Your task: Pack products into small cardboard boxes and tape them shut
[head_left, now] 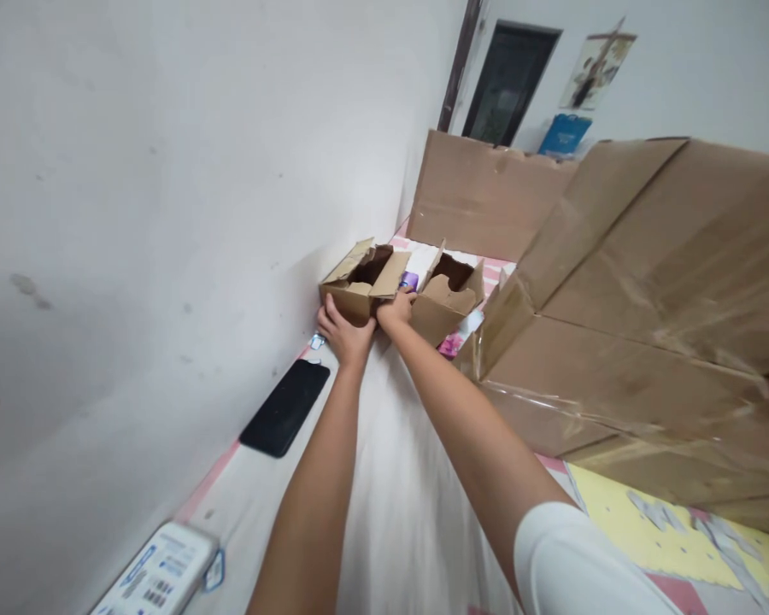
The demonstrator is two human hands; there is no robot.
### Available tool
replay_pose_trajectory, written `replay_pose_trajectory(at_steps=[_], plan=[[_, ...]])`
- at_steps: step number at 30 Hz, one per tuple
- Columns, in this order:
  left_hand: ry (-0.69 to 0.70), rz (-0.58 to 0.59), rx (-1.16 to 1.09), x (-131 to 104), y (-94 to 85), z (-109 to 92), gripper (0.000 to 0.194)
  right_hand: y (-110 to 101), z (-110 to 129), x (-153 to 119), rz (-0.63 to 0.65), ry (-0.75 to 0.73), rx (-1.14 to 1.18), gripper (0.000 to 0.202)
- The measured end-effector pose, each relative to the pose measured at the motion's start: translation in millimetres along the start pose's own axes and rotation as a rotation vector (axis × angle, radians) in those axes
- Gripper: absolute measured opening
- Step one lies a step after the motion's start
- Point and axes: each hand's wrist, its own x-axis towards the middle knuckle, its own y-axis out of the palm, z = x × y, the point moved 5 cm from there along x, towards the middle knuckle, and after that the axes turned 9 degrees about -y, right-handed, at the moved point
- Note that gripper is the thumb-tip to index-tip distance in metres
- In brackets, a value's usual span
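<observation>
Against the wall stands a small open cardboard box [346, 301] with its flaps raised. My left hand [344, 331] grips its near left corner, the fingers along the side and the thumb across the front. My right hand [396, 309] is closed at the same box's near right corner, its fingertips partly hidden. Just right of that hand is a second open cardboard box [437, 318], with a purple package [409, 280] showing between the two. A pink and white packet [456, 336] lies beside the second box.
A black phone [285, 407] lies along the wall on the left. Nearer is a white labelled pack [161, 574]. Large taped cartons [647, 316] fill the right side, and a cardboard panel [480, 196] stands at the back. The white surface [397, 495] is motion-blurred.
</observation>
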Motion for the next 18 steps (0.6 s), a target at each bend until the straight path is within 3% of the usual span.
replay_pose_trajectory(at_steps=[4,11,15,18], plan=[[0.019,-0.013,-0.013,1,-2.5,-1,0.107,-5,0,6,0.021,-0.019,-0.038,0.037],[0.036,0.007,0.013,7,-17.5,-11,0.101,-12,3,-16,0.044,-0.221,-0.082,0.026],[0.074,-0.003,-0.006,13,-46.2,-31,0.095,-29,15,-30,0.035,-0.352,-0.075,0.023],[0.148,-0.032,0.007,15,-85.5,-54,0.092,-50,30,-45,0.013,-0.453,-0.039,0.030]])
